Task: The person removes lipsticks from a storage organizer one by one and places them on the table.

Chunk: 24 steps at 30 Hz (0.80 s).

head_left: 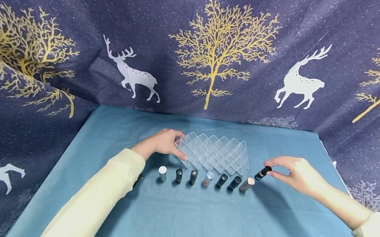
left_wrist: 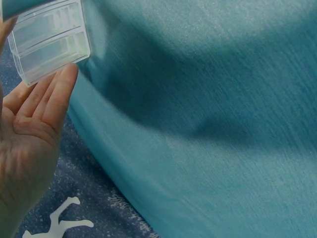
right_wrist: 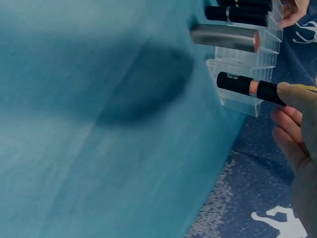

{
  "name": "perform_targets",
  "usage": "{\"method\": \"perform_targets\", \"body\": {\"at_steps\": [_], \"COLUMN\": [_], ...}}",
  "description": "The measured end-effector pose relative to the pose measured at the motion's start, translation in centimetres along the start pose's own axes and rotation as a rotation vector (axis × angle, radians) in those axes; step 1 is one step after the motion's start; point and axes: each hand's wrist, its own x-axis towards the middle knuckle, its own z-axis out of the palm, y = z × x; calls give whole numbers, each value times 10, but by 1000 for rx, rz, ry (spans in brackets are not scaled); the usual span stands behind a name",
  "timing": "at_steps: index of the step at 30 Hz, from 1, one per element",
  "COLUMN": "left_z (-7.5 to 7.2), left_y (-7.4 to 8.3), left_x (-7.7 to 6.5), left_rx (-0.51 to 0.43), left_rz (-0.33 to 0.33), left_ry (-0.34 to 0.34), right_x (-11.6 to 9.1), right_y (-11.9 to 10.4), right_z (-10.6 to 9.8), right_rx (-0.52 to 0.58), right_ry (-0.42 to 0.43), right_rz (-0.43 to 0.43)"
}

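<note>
My right hand (head_left: 294,173) pinches a black lipstick tube (right_wrist: 235,83) with a copper-coloured band by one end, between thumb and fingers. The tube tilts above the cloth, just right of a row of upright lipsticks. At the left end of a clear lipstick organizer (head_left: 215,154) with diamond-shaped compartments, my left hand (head_left: 167,142) grips it, thumb at the front corner and fingers toward the back. In the left wrist view, the fingers (left_wrist: 62,91) lie against the organizer's side. The taupe lipstick with a pink top (head_left: 247,184) stands nearest the held tube.
In front of the organizer, the row includes a white tube (head_left: 162,174), several black tubes (head_left: 193,177) and a clear-topped pinkish one (head_left: 208,178). Blue cloth (head_left: 202,220) covers the table. A dark hanging (head_left: 186,81) with deer and trees rises behind it.
</note>
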Motion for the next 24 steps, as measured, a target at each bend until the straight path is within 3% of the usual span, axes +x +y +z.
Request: {"method": "perform_targets", "body": {"at_steps": [24], "left_z": [0], "left_y": [-1], "left_x": [1], "left_rx": [11], "left_rz": [-2], "left_ry": [-2], "right_x": [-27], "right_y": [-8], "right_z": [25], "right_rx": [23], "right_ry": [-23], "right_rz": [44]}}
